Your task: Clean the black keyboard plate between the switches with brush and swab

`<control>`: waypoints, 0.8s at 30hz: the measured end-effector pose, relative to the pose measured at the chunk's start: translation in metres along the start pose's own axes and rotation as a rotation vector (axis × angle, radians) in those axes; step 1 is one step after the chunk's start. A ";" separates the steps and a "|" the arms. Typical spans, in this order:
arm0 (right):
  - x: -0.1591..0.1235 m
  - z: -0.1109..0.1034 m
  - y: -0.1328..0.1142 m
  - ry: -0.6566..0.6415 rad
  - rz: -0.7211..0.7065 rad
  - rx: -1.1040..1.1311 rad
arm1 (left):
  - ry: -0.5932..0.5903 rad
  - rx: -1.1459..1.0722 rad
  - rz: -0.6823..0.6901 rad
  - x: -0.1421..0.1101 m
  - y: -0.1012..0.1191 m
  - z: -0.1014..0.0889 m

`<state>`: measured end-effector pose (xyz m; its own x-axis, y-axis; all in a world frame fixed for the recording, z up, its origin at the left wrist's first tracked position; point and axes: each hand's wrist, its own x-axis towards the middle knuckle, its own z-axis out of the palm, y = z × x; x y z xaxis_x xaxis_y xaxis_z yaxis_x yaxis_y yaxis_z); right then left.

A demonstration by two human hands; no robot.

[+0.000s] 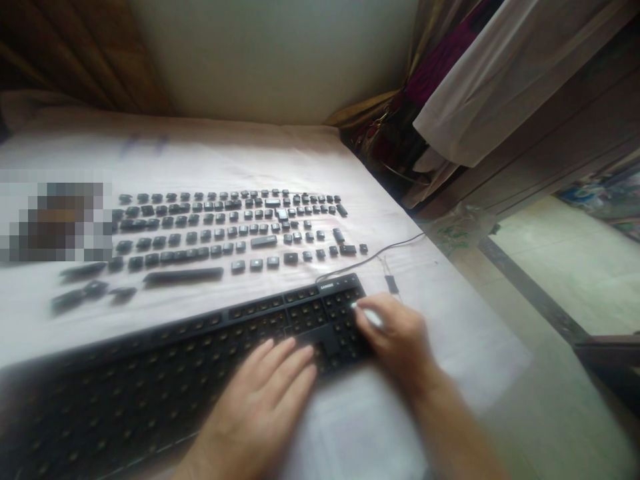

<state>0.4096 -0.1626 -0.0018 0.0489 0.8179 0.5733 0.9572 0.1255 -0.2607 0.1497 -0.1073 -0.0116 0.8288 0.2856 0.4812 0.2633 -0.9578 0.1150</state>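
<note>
A black keyboard frame point(150, 360) with its keycaps removed lies across the white cloth point(250, 160). My left hand point(265, 393) rests flat on its lower middle, fingers stretched out together. My right hand point(395, 337) is at the keyboard's right end, its fingers curled around a small white object point(370, 317) whose tip touches the bare key sockets. Behind the keyboard, many loose black keycaps point(225, 230) lie laid out in rows on the cloth.
The keyboard's cable point(380, 253) trails off to the right, toward the table edge. A blurred-out patch point(55, 220) sits at the left. Curtains and hanging cloth point(500, 87) stand at the back right; floor point(560, 267) lies beyond the edge.
</note>
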 end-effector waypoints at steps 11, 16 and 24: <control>0.001 -0.001 -0.001 -0.037 -0.052 -0.031 | 0.024 0.005 -0.002 0.003 0.001 -0.001; 0.002 0.001 -0.001 -0.018 -0.041 -0.025 | 0.051 0.005 -0.013 0.006 0.001 -0.003; 0.001 0.000 -0.001 -0.003 -0.032 -0.076 | 0.040 -0.010 -0.013 0.004 0.001 -0.001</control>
<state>0.4082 -0.1615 -0.0009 0.0169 0.8156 0.5783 0.9772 0.1089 -0.1821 0.1522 -0.1070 -0.0085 0.8049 0.2966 0.5139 0.2686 -0.9544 0.1302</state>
